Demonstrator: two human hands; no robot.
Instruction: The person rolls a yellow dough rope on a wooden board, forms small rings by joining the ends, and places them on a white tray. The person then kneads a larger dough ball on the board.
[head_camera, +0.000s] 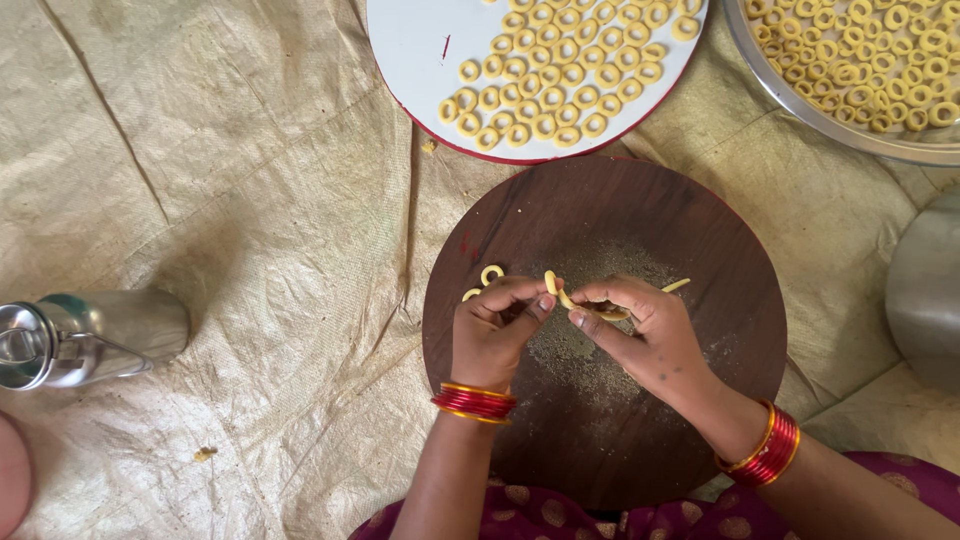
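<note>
The left hand (492, 335) and right hand (640, 335) both pinch a thin dough strip (572, 298), bending it over a round dark wooden board (700, 240). A finished dough ring (492, 273) lies just beside the left fingers. Beyond, a white round plate (420, 45) and steel tray (800, 105) carry many rings.

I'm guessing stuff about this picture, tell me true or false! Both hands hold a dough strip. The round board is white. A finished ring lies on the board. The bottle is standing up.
1. Left hand and right hand both hold the dough strip: true.
2. The round board is white: false, dark brown.
3. A dough ring lies on it: true.
4. The steel bottle stands upright: false, it lies sideways.
</note>
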